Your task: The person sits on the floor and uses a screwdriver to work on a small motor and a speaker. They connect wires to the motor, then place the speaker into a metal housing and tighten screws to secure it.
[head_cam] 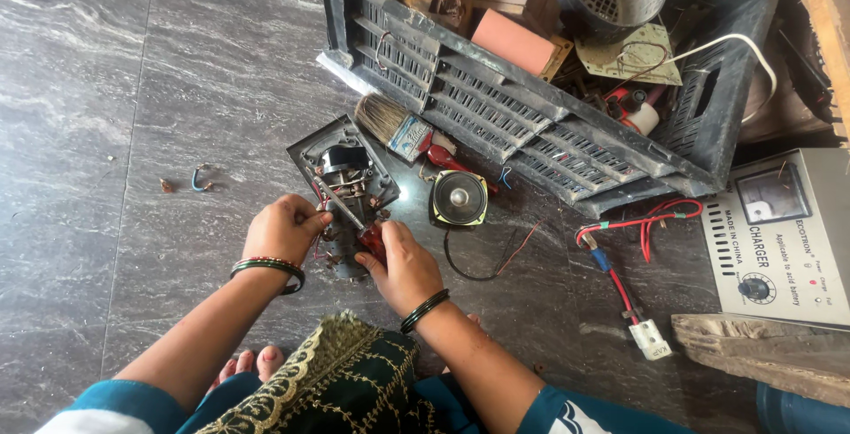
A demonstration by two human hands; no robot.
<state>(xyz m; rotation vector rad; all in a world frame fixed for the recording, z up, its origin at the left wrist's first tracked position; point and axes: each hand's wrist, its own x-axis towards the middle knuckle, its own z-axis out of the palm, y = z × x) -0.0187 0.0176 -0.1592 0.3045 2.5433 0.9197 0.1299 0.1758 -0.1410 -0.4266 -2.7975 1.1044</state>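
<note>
Grey marble floor (133, 89). Left hand (283, 230) steadies stiff, wire-fragile switch plate (341, 173) by its edge; right hand (403, 261) grips red-handled screwdriver (372, 241).

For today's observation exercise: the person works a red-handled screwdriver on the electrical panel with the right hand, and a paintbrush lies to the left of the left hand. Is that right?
Not quite. The head view shows the paintbrush lying beyond the panel, against the crate, not left of the left hand. The right hand does hold the red-handled screwdriver.
</note>
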